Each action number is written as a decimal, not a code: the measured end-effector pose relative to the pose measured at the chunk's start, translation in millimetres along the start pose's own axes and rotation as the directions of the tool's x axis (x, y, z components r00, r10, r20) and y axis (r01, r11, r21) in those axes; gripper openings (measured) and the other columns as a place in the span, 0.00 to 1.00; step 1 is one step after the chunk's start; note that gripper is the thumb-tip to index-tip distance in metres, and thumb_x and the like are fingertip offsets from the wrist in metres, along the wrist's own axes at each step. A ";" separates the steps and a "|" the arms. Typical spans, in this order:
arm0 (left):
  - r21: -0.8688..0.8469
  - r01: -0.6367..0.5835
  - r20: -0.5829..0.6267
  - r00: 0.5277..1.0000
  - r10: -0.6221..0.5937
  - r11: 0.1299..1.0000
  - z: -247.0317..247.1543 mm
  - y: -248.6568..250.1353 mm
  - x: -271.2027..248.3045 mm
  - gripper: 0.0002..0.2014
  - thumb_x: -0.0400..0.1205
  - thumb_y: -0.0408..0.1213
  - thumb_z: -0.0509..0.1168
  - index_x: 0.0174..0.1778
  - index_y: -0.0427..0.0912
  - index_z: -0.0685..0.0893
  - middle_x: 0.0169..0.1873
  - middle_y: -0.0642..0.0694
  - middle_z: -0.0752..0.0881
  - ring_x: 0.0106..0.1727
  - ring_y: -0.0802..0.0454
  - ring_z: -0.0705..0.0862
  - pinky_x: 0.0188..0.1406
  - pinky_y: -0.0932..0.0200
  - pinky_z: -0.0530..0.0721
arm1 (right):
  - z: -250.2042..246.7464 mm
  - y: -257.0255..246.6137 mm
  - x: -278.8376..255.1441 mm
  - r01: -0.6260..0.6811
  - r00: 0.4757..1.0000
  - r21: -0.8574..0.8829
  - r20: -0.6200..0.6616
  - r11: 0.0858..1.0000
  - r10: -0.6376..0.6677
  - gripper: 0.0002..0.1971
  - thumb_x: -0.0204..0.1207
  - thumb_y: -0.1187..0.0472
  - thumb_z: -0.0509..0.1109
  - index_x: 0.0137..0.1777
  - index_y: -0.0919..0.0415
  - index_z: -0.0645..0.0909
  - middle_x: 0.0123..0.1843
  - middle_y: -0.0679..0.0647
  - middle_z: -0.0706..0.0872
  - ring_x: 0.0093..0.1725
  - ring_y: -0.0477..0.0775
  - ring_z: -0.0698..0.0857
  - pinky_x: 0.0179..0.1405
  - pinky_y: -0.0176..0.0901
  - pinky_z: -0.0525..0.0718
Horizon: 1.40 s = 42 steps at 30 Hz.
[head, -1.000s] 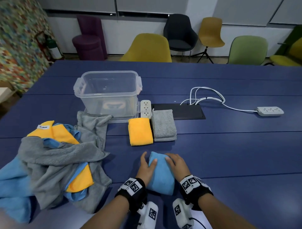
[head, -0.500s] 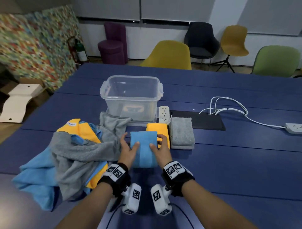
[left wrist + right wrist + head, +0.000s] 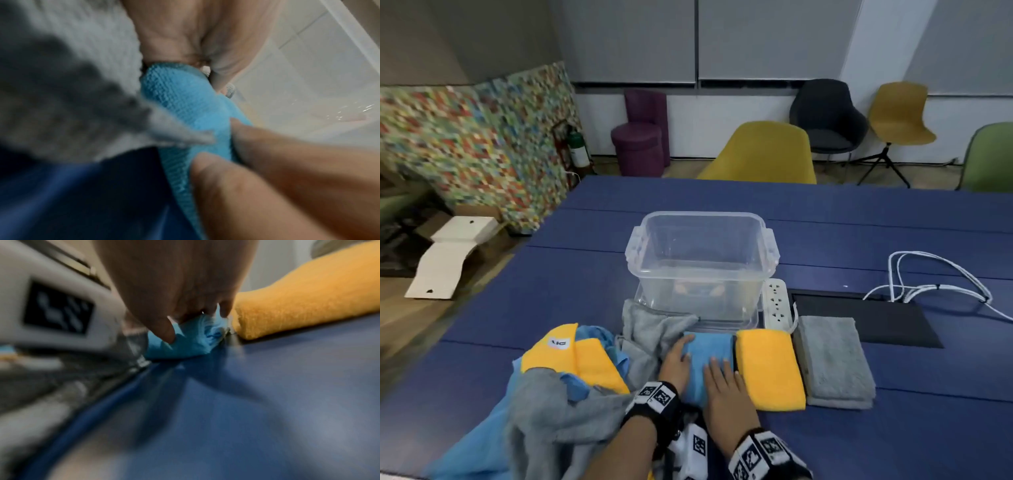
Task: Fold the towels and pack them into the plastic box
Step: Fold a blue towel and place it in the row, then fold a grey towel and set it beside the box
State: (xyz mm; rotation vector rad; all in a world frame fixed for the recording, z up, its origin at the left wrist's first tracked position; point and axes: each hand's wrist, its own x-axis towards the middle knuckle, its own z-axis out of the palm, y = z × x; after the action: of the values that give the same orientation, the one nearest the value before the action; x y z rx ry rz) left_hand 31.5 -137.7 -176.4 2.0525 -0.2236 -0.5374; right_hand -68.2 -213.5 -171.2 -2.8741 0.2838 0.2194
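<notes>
A folded blue towel (image 3: 707, 353) lies on the blue table just in front of the clear plastic box (image 3: 702, 216), which has no towel in it. My left hand (image 3: 676, 363) grips the towel's left edge. My right hand (image 3: 722, 378) lies over its near right part, thumb pressed into the end. In the left wrist view the blue towel (image 3: 185, 105) sits under my palm (image 3: 185, 32). In the right wrist view my right hand (image 3: 174, 280) clamps the blue towel (image 3: 185, 344) beside the folded yellow towel (image 3: 308, 296).
A folded yellow towel (image 3: 768, 366) and a folded grey towel (image 3: 832, 359) lie side by side right of the blue one. A heap of unfolded grey, blue and yellow towels (image 3: 558, 394) fills the near left. A power strip (image 3: 776, 303), black panel (image 3: 866, 318) and white cables (image 3: 935, 281) sit right of the box.
Both hands have carried the folded blue towel forward from the near table edge and set it down left of the yellow towel, against the box front.
</notes>
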 end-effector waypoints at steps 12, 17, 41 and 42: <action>0.869 0.058 -0.134 0.984 0.120 0.492 -40.9 39.9 -21.1 0.19 0.83 0.38 0.53 0.72 0.44 0.70 0.70 0.43 0.71 0.71 0.42 0.69 0.68 0.49 0.68 | -28.5 4.3 31.9 -0.013 0.962 -0.316 0.255 0.949 0.098 0.31 0.85 0.59 0.48 0.81 0.67 0.36 0.84 0.61 0.38 0.83 0.63 0.39 0.82 0.57 0.41; 0.946 0.153 -0.102 0.977 -0.186 0.285 -77.7 49.0 -58.3 0.23 0.83 0.49 0.54 0.74 0.47 0.70 0.76 0.43 0.68 0.77 0.41 0.63 0.74 0.45 0.60 | -30.0 -11.6 -9.2 0.123 0.978 0.031 -0.175 0.992 -0.116 0.28 0.72 0.65 0.60 0.74 0.62 0.68 0.77 0.63 0.68 0.75 0.66 0.69 0.73 0.56 0.69; 0.682 -0.227 0.095 0.970 0.224 0.696 -84.3 72.4 -203.0 0.15 0.83 0.40 0.59 0.66 0.46 0.75 0.58 0.41 0.83 0.60 0.42 0.80 0.52 0.55 0.76 | -131.9 68.7 -131.8 0.169 0.815 0.894 -0.364 0.415 0.452 0.10 0.71 0.75 0.60 0.40 0.61 0.79 0.25 0.52 0.74 0.18 0.38 0.73 0.19 0.24 0.68; 0.660 -0.234 0.072 0.966 0.249 0.714 -81.0 76.4 -204.1 0.15 0.83 0.39 0.58 0.67 0.47 0.74 0.59 0.43 0.83 0.61 0.43 0.80 0.53 0.55 0.76 | -137.5 76.1 -140.7 0.228 0.774 0.889 -0.413 0.397 0.480 0.12 0.70 0.75 0.60 0.37 0.58 0.78 0.27 0.52 0.75 0.19 0.36 0.74 0.23 0.25 0.70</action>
State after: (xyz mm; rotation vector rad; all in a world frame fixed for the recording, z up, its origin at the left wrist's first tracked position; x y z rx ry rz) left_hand -107.6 -39.5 -18.1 2.6643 -0.7577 -0.2811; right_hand -203.6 -296.7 -32.4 -1.6476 0.5497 -0.7118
